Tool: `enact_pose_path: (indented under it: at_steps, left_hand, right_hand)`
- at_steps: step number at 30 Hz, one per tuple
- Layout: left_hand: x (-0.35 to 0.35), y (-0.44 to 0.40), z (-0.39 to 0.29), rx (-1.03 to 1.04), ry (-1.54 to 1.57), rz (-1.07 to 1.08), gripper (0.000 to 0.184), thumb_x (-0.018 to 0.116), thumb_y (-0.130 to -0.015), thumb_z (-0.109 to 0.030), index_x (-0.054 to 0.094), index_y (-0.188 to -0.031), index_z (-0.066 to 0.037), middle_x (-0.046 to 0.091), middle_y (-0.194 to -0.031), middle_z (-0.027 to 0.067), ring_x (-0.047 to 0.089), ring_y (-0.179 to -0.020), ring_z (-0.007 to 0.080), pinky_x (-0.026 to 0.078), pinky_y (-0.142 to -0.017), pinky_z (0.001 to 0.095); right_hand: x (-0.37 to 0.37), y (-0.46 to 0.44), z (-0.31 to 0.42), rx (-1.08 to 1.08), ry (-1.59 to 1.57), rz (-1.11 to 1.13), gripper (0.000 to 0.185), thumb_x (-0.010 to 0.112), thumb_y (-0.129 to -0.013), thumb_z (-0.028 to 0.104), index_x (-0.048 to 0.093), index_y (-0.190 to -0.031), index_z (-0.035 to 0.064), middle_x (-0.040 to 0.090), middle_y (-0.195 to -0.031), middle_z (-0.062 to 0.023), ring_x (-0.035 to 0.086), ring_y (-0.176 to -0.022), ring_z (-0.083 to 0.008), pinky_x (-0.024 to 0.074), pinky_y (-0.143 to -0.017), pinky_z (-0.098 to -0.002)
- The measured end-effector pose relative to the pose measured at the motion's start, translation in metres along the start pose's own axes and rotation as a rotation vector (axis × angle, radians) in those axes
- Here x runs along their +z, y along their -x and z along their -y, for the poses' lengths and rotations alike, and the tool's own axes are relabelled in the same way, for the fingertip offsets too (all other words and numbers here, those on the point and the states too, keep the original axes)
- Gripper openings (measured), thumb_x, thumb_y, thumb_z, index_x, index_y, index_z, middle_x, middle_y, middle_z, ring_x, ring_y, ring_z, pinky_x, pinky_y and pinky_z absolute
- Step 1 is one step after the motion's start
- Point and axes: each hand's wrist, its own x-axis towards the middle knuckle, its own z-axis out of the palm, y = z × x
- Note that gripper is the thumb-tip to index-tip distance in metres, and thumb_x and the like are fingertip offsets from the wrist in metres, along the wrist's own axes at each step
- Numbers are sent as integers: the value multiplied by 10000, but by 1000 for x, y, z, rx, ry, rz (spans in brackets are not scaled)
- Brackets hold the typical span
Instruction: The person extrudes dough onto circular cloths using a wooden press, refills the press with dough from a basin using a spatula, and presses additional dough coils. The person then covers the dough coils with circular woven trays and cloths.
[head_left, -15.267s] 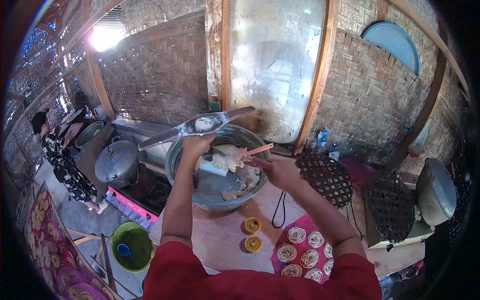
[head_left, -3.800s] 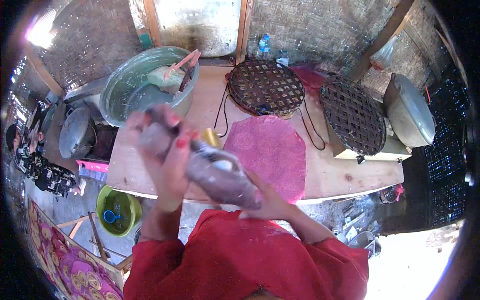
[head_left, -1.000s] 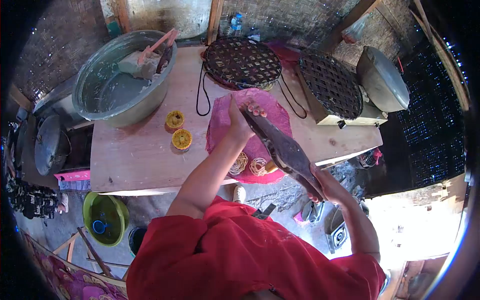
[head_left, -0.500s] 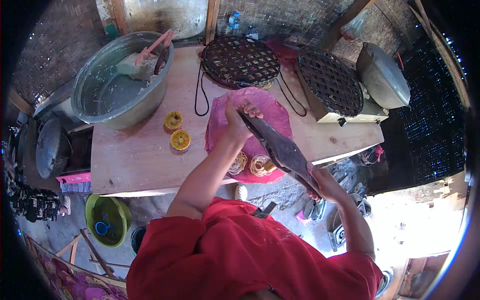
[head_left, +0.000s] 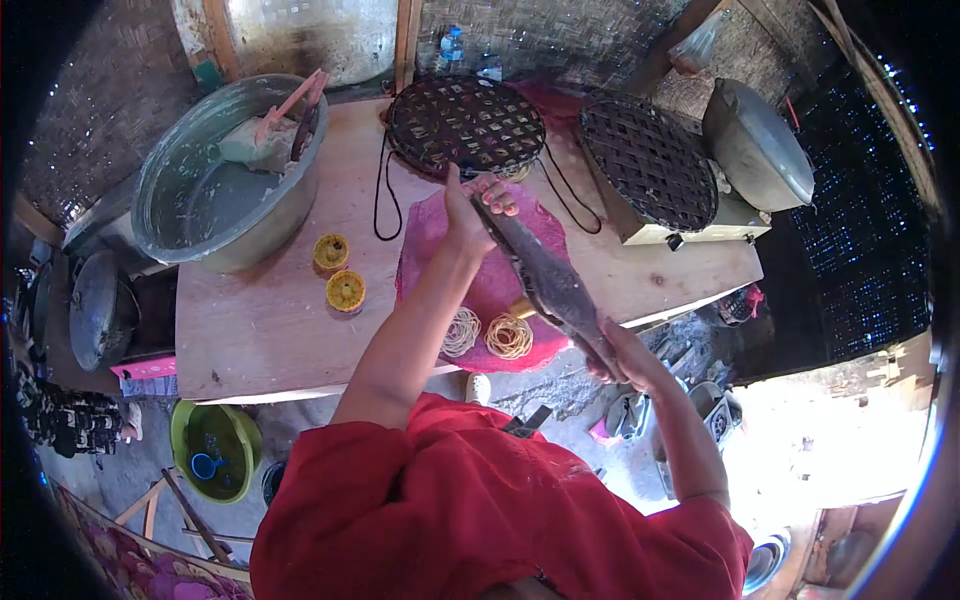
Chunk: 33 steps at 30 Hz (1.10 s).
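Head view: your left hand and right hand each clamp an end of the dark press, partly over the pink cloth. Two noodle-like coils look done at the cloth's near edge; dough in the basin, left of the cloth, suggests more remain.

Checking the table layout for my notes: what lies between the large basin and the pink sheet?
Between the basin and pink sheet, the head view shows two round yellow pieces and a black cord loop.
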Motion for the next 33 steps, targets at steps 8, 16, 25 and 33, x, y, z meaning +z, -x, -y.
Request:
enact_pose_path:
  at_steps: [8, 16, 25, 33]
  left_hand:
    - [-32, -37, 61, -32, 190, -131, 625, 290, -826, -721, 363, -563, -158, 316, -461, -41, 363, -403, 130, 350, -486, 291]
    - [8, -29, 58, -26, 90, -123, 634, 247, -823, -735, 341, -519, -187, 316, -433, -47, 355, -383, 124, 346, -471, 278]
    - [3, -56, 46, -7, 54, -33, 634, 203, -823, -736, 327, -515, -195, 317, -420, -45, 361, -361, 133, 341, -446, 285]
    - [-2, -29, 71, -39, 137, -263, 590, 266, -848, -671, 355, -536, -178, 302, -421, -50, 335, -364, 122, 317, -427, 282]
  right_hand:
    - [-50, 3, 3, 130, 225, -157, 633, 273, -887, 655, 494, -792, 70, 466, -497, -36, 421, -369, -118, 323, -344, -268]
    - [-46, 34, 22, 48, 228, -238, 663, 316, -878, 652, 505, -686, 47, 457, -468, -45, 425, -345, -129, 325, -319, -274]
    - [-52, 11, 20, -35, 329, -307, 657, 316, -892, 630, 470, -668, 31, 444, -449, -39, 412, -336, -125, 320, -313, -282]
    - [-61, 29, 6, 19, 296, -264, 683, 340, -885, 631, 531, -626, 28, 465, -451, -37, 458, -365, -123, 356, -346, -279]
